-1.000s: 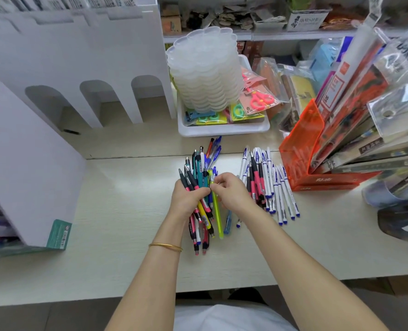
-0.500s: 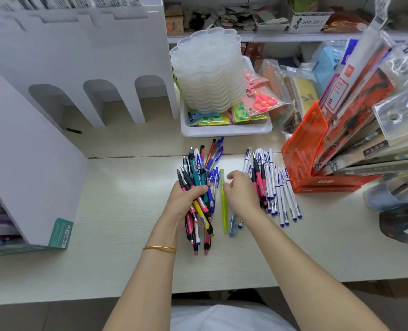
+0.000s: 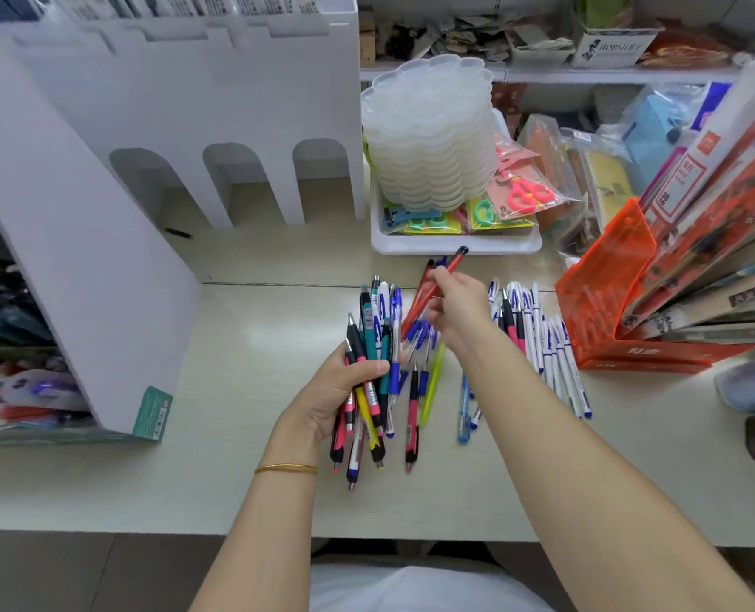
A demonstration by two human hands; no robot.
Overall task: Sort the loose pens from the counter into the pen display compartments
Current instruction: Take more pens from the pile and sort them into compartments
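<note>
Pinching red pen (image 3: 448,269) in right hand (image 3: 459,309), held clear of counter (image 3: 190,488); long axis running near-left to far-right, dark end pointing at tray (image 3: 455,248). Gripping mixed bundle (image 3: 369,382) in left hand (image 3: 336,390), fingers curled round it, barrels roughly fore-aft: pink, teal, yellow, black grips. Targeting display (image 3: 234,99), up and far-left of both hands, slots along its top; nearer to left hand. Likely needing a cross-body reach for the right. Noting white-blue pens (image 3: 548,346) lying side by side just right of right hand.

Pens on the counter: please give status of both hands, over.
Left hand grips bundle of mixed coloured plastic pens. Right hand pinches slim red pen, raised. Loose white-and-blue pens on pale counter; nothing blocks white cardboard display.
</note>
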